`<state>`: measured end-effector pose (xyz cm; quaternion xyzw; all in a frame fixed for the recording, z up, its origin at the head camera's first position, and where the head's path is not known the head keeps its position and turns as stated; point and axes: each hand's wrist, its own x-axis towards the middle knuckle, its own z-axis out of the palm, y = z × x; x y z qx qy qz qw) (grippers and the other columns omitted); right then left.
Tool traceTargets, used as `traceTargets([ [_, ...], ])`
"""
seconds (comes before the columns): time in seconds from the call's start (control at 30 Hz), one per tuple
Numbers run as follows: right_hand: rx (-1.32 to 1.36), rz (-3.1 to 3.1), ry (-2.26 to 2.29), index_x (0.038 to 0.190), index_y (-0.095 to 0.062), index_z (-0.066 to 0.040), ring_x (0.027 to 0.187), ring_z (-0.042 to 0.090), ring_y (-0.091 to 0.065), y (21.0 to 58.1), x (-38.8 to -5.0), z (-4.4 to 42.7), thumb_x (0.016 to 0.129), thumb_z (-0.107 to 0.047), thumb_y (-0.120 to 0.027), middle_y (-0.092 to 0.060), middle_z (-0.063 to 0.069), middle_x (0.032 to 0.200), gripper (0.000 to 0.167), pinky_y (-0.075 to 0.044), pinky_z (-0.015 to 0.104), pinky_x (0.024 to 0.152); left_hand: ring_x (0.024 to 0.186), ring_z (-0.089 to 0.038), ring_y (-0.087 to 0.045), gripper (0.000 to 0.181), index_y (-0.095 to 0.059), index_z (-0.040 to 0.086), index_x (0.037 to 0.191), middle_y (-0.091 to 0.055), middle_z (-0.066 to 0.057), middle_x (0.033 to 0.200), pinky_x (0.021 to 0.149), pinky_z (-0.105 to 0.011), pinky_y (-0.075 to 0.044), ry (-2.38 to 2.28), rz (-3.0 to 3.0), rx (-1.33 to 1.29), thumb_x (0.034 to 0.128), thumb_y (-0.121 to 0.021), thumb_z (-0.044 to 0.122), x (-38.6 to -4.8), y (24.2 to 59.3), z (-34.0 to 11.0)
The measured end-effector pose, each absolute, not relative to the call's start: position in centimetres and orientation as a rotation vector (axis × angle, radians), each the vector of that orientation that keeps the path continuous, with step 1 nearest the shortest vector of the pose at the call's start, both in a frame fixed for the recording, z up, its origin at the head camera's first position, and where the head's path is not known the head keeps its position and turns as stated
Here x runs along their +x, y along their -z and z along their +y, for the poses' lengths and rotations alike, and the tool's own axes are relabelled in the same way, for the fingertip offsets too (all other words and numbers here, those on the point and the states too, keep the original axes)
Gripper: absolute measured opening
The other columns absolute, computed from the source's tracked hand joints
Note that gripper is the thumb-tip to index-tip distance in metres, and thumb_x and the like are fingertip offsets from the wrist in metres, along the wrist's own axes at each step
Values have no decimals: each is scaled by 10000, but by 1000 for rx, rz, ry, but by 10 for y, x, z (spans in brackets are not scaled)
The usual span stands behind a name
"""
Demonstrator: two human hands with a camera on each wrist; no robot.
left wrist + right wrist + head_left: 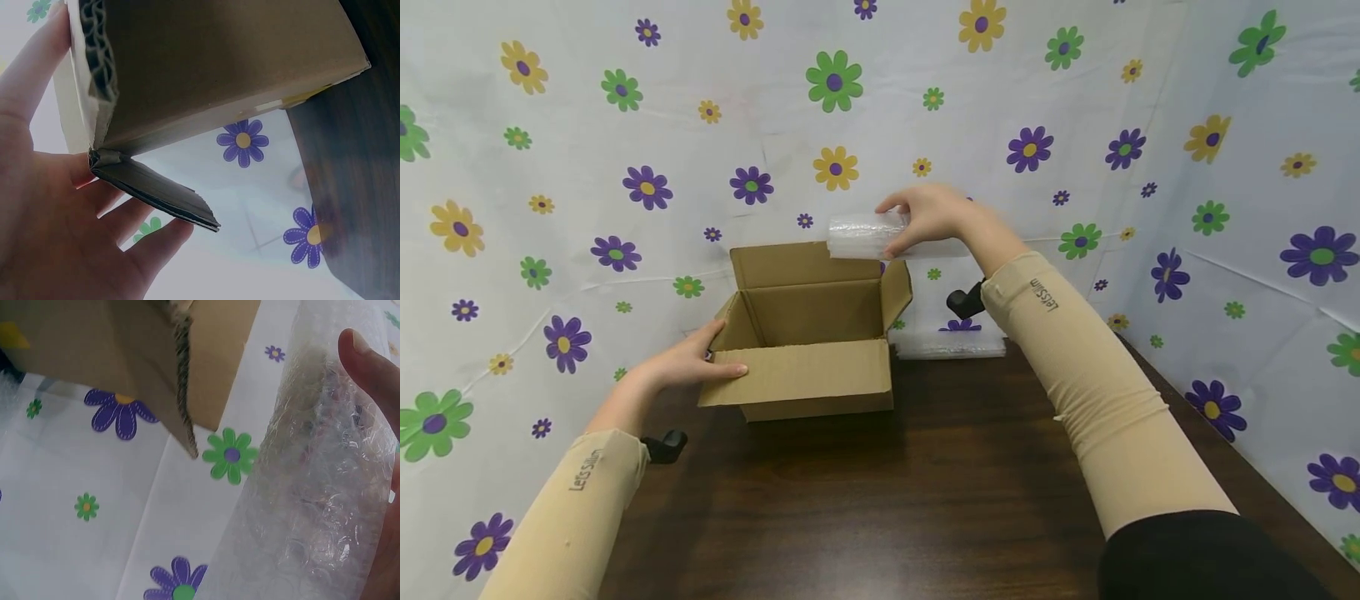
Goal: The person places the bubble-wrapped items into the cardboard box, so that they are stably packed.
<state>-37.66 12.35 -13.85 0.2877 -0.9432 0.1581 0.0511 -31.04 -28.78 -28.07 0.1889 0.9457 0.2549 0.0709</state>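
Observation:
An open cardboard box (816, 321) stands on the dark table, its flaps spread outward. My left hand (688, 364) grips its left front corner, the thumb lying over the front flap (808, 371). In the left wrist view, the fingers (150, 250) of that hand run behind the folded side flap (165, 190). Above the right rear of the box, my right hand (928, 218) holds a clear bubble wrap roll (859, 236) between thumb and fingers. The right wrist view shows the bubble wrap (312, 506) close up, beside the box's flap (181, 381). The box's floor is hidden.
More clear bubble wrap (951, 344) lies on the table to the right of the box. The brown wooden table (865, 508) stretches toward me in front. Flower-printed white sheeting (692, 133) hangs close behind the box and along the sides.

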Motion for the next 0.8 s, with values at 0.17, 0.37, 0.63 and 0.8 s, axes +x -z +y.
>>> traceTargets([
  [0.17, 900, -2857, -503, 1365, -562, -205, 1148, 225, -517, 139, -377, 108, 718, -466, -822, -581, 93, 1251, 744, -437, 413, 939, 1401, -524, -62, 1075, -15, -100, 1504, -35, -358, 1539, 1093, -656, -133, -773, 2846, 568, 872, -696, 441, -310, 282, -289],
  [0.37, 953, -2832, -514, 1357, -570, -200, 1127, 206, -534, 143, -381, 88, 710, -470, -826, -601, 80, 1235, 746, -454, 385, 916, 1398, -527, -59, 1071, -31, -112, 1499, -40, -361, 1537, 1091, -659, -125, -784, 2862, 586, 866, -704, 430, -311, 284, -290],
  [0.63, 1027, -2815, -506, 1364, -567, -162, 1082, 188, -548, 154, -389, 60, 710, -463, -830, -629, 38, 1085, 766, -461, 350, 882, 1408, -511, -43, 1095, -18, -86, 1512, -28, -342, 1548, 1103, -645, -111, -798, 2851, 573, 858, -701, 466, -310, 284, -291],
  [0.8, 1037, -2839, -508, 1372, -558, -172, 1145, 190, -529, 159, -390, 46, 720, -458, -827, -608, 53, 1179, 761, -453, 345, 916, 1415, -500, -37, 1096, -17, -85, 1512, -23, -331, 1554, 1108, -639, -109, -810, 2852, 573, 858, -704, 465, -310, 285, -291],
])
